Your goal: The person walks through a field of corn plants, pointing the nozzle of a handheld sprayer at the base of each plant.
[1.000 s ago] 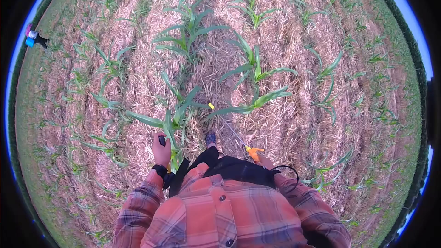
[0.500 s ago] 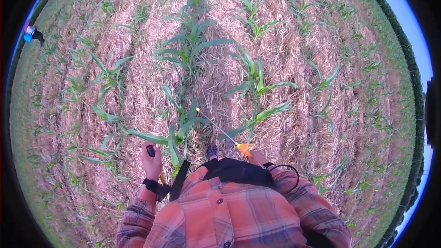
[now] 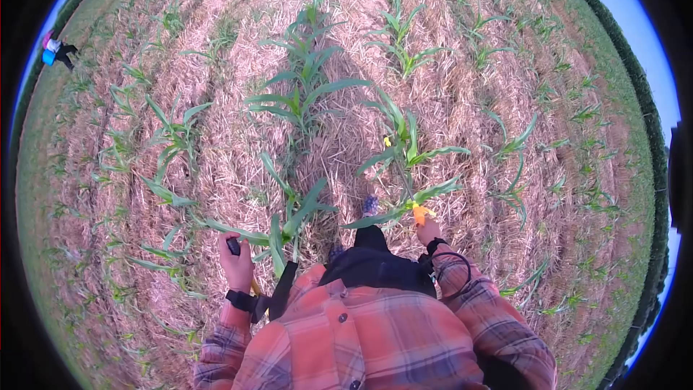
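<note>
My right hand [image 3: 429,231] is closed around the orange handle of a spray wand [image 3: 421,214]. The wand's thin shaft points forward and a little left, ending in a yellow nozzle [image 3: 388,141] among the leaves of a young corn plant [image 3: 409,130]. Lower left, my left hand [image 3: 237,269] is wrapped round a black-ended lever [image 3: 233,246]; a yellowish part of it shows by the wrist. Beside that hand stands another corn plant [image 3: 277,245] with long drooping leaves. A black hose [image 3: 465,263] loops near my right forearm.
Rows of young corn [image 3: 299,94] run ahead over ground covered with dry straw [image 3: 346,144]. My foot [image 3: 370,204] is between two rows. Far left, a person [image 3: 54,47] carrying something blue is in the field. Trees line the edge.
My right hand has swung the spray wand to the right, its nozzle going from the left row to the right row. One foot and leg have come forward. The left hand stays low, still gripping.
</note>
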A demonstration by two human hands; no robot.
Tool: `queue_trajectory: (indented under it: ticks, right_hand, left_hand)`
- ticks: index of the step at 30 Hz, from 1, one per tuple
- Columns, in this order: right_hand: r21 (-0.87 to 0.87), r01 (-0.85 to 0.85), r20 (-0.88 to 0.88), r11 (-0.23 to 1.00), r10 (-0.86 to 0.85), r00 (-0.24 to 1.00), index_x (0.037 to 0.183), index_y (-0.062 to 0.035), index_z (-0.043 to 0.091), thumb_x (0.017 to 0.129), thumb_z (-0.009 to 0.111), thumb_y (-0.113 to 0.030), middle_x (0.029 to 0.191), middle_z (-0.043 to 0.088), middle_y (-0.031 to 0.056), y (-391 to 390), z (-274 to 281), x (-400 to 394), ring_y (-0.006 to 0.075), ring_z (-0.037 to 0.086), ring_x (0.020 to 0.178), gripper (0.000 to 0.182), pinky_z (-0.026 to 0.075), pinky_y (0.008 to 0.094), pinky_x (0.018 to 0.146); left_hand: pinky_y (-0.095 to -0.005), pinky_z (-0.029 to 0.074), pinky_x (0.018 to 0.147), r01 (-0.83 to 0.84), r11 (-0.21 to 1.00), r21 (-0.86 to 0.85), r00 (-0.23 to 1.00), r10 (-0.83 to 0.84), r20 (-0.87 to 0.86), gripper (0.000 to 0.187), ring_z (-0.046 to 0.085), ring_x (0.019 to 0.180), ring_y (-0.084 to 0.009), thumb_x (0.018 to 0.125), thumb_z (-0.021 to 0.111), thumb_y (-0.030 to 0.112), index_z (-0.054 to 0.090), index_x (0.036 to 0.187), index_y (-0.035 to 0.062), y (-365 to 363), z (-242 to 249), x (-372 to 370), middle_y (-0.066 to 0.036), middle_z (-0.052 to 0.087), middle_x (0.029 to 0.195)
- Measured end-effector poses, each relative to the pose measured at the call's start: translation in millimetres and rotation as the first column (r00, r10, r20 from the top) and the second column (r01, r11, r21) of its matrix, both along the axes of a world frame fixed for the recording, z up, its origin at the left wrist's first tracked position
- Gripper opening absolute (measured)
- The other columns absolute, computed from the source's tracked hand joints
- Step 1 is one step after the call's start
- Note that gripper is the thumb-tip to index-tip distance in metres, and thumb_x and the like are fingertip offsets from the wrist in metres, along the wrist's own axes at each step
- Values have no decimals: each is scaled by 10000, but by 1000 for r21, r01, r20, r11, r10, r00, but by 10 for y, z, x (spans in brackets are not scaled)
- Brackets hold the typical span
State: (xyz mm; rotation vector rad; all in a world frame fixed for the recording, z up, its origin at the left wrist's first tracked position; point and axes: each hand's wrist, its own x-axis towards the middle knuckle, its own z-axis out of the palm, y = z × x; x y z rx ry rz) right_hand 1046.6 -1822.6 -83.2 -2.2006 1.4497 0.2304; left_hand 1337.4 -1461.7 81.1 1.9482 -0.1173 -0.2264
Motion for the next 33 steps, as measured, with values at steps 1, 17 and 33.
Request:
queue_trajectory:
  ticks: [1,17,33]
  right_hand:
    - [-6,-8,6,1000,8,1000,809,1,567,740,497,-268,776,577,211,-85,5,78,360,560,733,286,446,439,661]
    - [-14,175,13,984,-175,985,792,13,573,730,522,-276,774,580,216,-1261,-98,593,369,562,760,299,445,433,673]
    - [171,-444,233,879,402,885,885,-58,531,765,463,-270,797,572,169,-1460,-41,1364,350,541,743,252,409,458,651]
  left_hand:
    - [-200,310,421,-40,996,-75,999,42,22,152,370,473,-51,764,497,-19,432,873,65,81,174,-8,24,378,581]
    - [-271,371,573,9,980,200,989,-38,141,179,416,611,-131,698,539,11,474,860,54,-1347,-225,532,-43,456,711]
    - [-176,276,329,61,995,-80,996,-66,-57,189,338,387,-30,763,508,-12,423,898,88,-2399,293,834,32,367,597]
